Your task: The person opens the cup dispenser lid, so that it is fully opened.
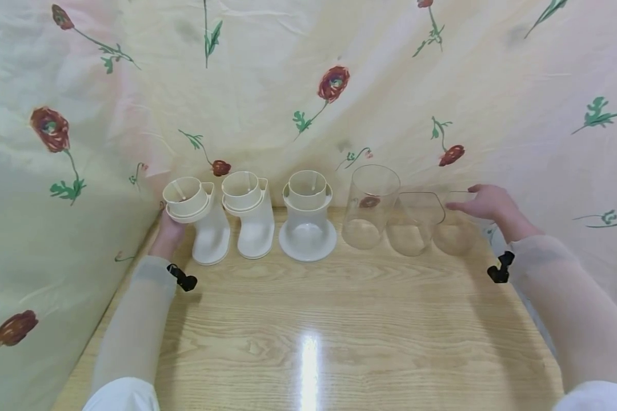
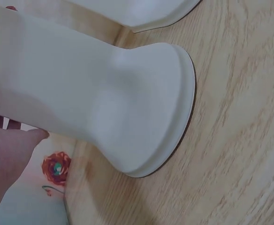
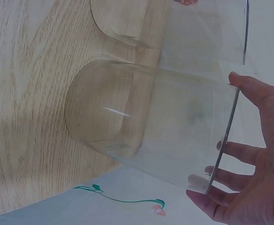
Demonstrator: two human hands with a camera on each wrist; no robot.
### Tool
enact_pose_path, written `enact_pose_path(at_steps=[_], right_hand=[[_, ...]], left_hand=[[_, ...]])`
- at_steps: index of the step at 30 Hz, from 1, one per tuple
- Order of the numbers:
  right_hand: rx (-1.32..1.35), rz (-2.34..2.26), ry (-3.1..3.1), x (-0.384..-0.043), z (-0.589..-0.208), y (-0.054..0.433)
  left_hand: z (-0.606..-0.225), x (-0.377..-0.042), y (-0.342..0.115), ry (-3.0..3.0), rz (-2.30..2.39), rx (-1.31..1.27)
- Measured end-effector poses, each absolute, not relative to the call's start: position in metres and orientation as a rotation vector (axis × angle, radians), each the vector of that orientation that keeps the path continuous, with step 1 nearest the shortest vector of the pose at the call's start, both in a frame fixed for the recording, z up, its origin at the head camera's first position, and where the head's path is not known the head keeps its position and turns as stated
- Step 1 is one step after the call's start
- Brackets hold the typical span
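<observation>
At the left end of a row, my left hand [image 1: 169, 231] grips the column of a white plastic stand [image 1: 211, 237] below its round, cup-like top. A thumb and some fingertips press on this column in the left wrist view; the other fingers are partly hidden. At the right end, my right hand [image 1: 491, 205] holds the upper rim of a clear plastic container [image 3: 137, 108] with a rounded front. Its thumb and fingers spread along that rim in the right wrist view. Both held things stand upright on the table.
Between the hands stand a second white stand [image 1: 254, 234], a white stand with a round base [image 1: 308, 251], a clear cylinder [image 1: 372, 228] and another clear container [image 1: 408, 234]. Flowered cloth [image 1: 267, 85] rises behind and beside the wooden table [image 1: 339, 308].
</observation>
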State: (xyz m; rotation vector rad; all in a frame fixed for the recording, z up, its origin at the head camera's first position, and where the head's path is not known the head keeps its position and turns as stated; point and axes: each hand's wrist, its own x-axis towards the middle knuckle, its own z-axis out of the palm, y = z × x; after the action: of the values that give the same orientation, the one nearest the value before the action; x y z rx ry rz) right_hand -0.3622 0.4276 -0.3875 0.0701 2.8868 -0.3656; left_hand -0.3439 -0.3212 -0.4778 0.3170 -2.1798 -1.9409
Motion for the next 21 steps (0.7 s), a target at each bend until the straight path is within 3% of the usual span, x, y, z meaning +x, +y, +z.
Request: enact_pose_path(at_steps=[10, 16, 21], right_hand=[[0.025, -0.405, 2.924, -0.368, -0.393, 0.421], [0.053, -0.455, 2.949, -0.363, -0.4, 0.429], [0.152, -0.546, 3.12, -0.337, -0.412, 0.435]], left_hand=[[-0.476, -0.345, -0.324, -2.218, -1.879, 0.454], [-0.487, -0.334, -0.324, -2.325, -1.699, 0.227], [-0.497, -0.307, -0.331, -2.571, -1.378, 0.06]])
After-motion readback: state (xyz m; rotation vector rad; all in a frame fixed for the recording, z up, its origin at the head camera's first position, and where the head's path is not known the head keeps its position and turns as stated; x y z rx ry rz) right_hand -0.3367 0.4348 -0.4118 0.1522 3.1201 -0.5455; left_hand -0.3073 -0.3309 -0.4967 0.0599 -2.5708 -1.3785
